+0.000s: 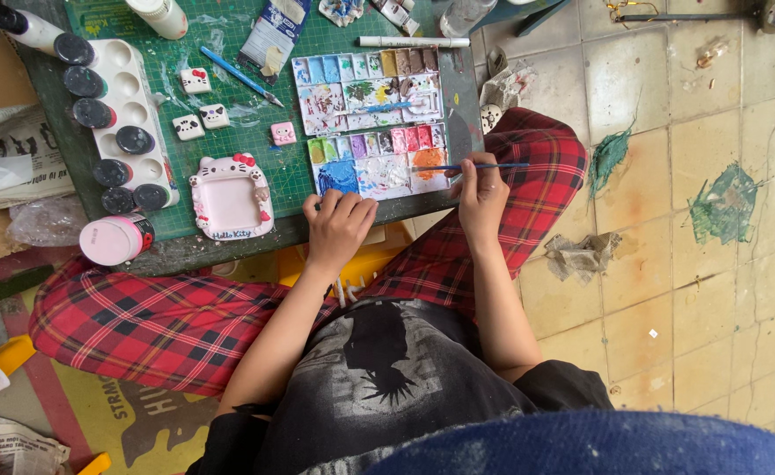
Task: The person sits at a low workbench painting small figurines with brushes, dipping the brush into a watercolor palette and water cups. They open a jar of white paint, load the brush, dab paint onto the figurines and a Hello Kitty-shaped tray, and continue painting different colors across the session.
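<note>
Paint-loading step, by the look of it: right hand (482, 195) pinched around a thin blue-handled paintbrush (480, 166), bristle end over the orange well of the open white plastic paint palette (371, 123) on the green cutting-mat worktop (229, 105). Left hand (339, 224) curled at the worktop's near edge, just below the palette; whether clutching anything, cannot tell. Next move probably calls for a light dip, then a steady carry leftward to the pink-and-white cat-shaped ceramic frame (231, 195).

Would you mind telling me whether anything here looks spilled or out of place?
Yes: green paint smears stain the floor tiles right of the table, with crumpled paper lying nearby. The right hand holds a brush over the palette.
</note>
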A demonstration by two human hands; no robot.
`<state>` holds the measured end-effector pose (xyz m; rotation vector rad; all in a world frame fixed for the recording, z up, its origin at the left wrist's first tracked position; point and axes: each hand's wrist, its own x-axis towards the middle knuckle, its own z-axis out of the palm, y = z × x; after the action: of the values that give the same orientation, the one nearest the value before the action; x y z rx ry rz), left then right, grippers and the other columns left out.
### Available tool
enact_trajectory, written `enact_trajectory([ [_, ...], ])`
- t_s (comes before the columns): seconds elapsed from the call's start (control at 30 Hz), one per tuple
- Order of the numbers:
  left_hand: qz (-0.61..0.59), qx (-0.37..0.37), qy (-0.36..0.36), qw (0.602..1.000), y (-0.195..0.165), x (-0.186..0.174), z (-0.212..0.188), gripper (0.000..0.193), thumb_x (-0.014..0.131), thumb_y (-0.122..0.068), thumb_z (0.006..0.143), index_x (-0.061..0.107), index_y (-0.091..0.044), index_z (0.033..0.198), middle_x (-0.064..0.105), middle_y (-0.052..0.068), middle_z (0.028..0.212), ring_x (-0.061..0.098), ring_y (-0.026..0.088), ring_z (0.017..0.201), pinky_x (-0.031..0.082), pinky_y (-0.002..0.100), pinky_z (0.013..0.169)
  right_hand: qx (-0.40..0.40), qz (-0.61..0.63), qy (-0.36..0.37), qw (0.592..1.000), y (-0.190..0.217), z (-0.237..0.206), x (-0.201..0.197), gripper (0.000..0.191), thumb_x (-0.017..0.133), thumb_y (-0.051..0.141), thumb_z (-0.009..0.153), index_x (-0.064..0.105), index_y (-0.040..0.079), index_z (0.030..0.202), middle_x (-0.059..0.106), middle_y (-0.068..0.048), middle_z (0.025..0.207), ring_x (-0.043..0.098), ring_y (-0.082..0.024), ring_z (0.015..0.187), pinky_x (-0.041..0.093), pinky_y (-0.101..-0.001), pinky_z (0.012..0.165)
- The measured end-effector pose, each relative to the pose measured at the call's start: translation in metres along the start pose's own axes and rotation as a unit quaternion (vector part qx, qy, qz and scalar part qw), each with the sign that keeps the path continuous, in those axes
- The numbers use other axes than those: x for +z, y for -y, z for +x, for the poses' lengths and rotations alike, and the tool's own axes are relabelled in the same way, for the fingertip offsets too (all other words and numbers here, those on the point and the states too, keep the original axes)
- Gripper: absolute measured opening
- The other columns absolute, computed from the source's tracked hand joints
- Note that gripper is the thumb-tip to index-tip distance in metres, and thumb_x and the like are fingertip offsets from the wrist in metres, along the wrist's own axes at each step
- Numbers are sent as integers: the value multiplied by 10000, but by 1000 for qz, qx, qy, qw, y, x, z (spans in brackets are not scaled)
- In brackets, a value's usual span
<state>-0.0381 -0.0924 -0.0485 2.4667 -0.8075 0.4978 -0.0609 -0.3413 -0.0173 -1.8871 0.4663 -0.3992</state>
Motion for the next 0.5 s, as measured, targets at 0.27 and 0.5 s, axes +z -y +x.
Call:
enact_trajectory([
  [0.27, -8, -2, 2, 1000, 1, 0, 0, 96, 801, -243, 950, 722, -195, 928, 578, -51, 918, 528, 164, 950, 304, 417, 945, 1, 7, 30, 1000, -13, 3, -2, 111, 552, 113, 1109, 591, 15, 1076, 749, -86, 844, 636, -68, 614, 496, -220, 549],
  [0.5, -18, -5, -2, 1000, 1, -2, 2, 96, 793, -231, 946, 710, -186, 926, 583, -40, 910, 541, 175, 946, 322, 420, 938, 40, 210, 4, 977, -15, 13, -20, 103, 502, 168, 1153, 531, 68, 1155, 722, -120, 963, 556, -79, 611, 407, -218, 534],
])
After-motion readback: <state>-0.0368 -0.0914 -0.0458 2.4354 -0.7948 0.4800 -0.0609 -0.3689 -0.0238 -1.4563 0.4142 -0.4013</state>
